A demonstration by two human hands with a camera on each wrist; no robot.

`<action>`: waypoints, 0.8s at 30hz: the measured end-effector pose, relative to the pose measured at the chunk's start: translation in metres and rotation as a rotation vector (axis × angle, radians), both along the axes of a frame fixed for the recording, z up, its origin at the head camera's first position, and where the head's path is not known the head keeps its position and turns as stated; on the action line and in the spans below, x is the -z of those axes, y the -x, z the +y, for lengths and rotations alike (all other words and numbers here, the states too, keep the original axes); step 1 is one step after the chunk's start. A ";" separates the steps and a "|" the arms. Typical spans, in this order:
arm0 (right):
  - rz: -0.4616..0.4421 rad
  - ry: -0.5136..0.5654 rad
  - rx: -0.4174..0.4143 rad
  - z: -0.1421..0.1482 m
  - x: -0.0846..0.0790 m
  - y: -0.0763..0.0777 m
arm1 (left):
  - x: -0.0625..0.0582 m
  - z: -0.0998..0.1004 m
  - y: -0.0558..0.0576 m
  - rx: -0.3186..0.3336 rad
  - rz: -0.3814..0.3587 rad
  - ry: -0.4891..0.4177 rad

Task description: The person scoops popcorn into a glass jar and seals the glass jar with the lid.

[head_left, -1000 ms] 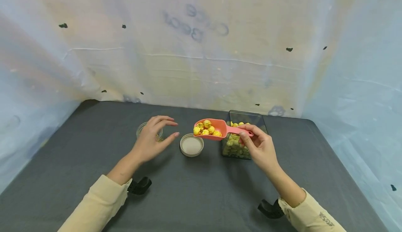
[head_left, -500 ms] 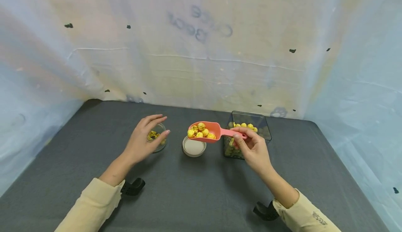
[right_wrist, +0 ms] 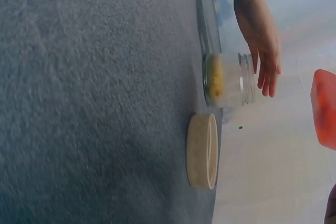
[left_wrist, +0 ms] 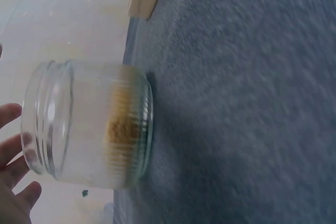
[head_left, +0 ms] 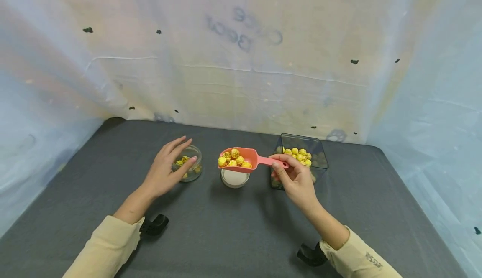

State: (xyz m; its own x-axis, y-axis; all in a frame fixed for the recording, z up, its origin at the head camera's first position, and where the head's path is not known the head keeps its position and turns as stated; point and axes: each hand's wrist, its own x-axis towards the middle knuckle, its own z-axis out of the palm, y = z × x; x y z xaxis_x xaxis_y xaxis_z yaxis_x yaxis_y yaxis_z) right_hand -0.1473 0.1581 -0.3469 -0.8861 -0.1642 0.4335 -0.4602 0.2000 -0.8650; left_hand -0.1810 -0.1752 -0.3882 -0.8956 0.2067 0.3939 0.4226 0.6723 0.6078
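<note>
My right hand (head_left: 299, 184) pinches the handle of a pink scoop (head_left: 248, 157) and holds it level above the table. Several yellow popcorn balls (head_left: 234, 158) lie in the scoop's bowl. A glass jar (head_left: 195, 172) stands upright at the left with a low layer of popcorn inside; in the left wrist view the jar (left_wrist: 86, 124) shows its bare threaded neck. My left hand (head_left: 163, 171), fingers spread and relaxed, hovers at the jar's rim and hides part of it. The right wrist view shows the scoop's red-looking bowl (right_wrist: 324, 108) higher than the jar (right_wrist: 228, 80).
A cream lid (head_left: 235, 179) lies on the grey table (head_left: 226, 236) between jar and container, under the scoop in the head view. Behind my right hand stands a dark see-through container (head_left: 320, 156) of popcorn. A pale sheet (head_left: 241, 94) hangs behind the table.
The loaded scoop has moved left in my right hand, away from the container and over the lid. My left hand has shifted left, uncovering more of the jar.
</note>
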 end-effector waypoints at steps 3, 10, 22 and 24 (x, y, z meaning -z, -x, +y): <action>-0.018 -0.003 0.012 -0.002 0.002 0.000 | 0.002 -0.001 0.000 -0.008 -0.008 0.020; -0.041 0.012 0.017 -0.011 0.009 0.001 | 0.008 -0.004 0.001 -0.014 -0.025 0.032; -0.077 0.039 -0.007 -0.034 0.013 0.006 | 0.007 -0.009 -0.002 -0.027 -0.120 -0.014; -0.080 0.048 -0.021 -0.038 0.014 0.007 | 0.007 -0.009 -0.003 -0.030 -0.136 -0.021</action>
